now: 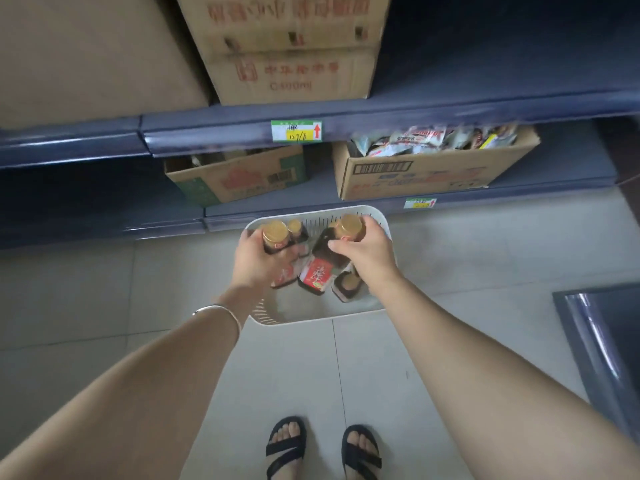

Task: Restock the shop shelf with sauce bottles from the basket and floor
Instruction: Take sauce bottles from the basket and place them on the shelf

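Two feet stand short of the white basket. Over the basket the left hand grips one gold-capped sauce bottle, the right hand a second bottle; more bottles lie inside. Beyond it, the shelf holds boxes.

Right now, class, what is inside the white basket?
Sauce bottles: the left hand grips one, the right hand another; a third stands behind, a fourth shows under the right wrist. The hands cover whatever else is there.
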Demonstrator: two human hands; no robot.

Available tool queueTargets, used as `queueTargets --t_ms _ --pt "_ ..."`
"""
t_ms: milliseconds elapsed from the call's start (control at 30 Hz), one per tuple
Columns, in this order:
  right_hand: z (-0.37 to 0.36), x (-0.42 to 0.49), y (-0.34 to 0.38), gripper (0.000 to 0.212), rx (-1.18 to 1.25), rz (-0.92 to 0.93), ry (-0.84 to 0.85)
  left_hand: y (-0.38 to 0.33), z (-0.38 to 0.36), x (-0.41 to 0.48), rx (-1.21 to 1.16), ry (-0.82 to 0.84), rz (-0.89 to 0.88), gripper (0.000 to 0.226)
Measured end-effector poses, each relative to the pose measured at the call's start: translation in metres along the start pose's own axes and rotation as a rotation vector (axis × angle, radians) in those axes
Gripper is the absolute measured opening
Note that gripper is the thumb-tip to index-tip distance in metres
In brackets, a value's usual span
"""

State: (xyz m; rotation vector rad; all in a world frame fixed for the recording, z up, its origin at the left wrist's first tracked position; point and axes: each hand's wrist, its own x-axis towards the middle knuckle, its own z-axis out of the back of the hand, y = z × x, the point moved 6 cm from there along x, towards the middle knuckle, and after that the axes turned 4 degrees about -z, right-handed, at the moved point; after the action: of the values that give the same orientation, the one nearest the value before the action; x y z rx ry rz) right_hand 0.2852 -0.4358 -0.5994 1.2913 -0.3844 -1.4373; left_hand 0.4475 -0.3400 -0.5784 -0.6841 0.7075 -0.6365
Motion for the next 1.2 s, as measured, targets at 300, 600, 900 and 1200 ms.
queueTargets --t_ms 300,600,900,1200 --pt "0.088 -0.076 0.130 0.023 0.362 0.032 0.041 -0.166 0.067 -0.070 -0.218 0.037 -0.138 0.037" --pt "0.186 -0.167 0.176 0.026 0.160 0.147 -0.137 -0.260 0.076 -0.151 -0.112 0.274 -0.342 0.020" --pt "0.281 -0.357 0.161 0.029 0.138 0.180 -0.392 -0.310 0.067 -0.312 0.002 0.503 -0.536 0.019" --pt "0.437 -0.550 0.086 0.034 0.232 0.086 -0.739 -0.392 -0.021 -0.509 0.127 0.816 -0.772 0.019"
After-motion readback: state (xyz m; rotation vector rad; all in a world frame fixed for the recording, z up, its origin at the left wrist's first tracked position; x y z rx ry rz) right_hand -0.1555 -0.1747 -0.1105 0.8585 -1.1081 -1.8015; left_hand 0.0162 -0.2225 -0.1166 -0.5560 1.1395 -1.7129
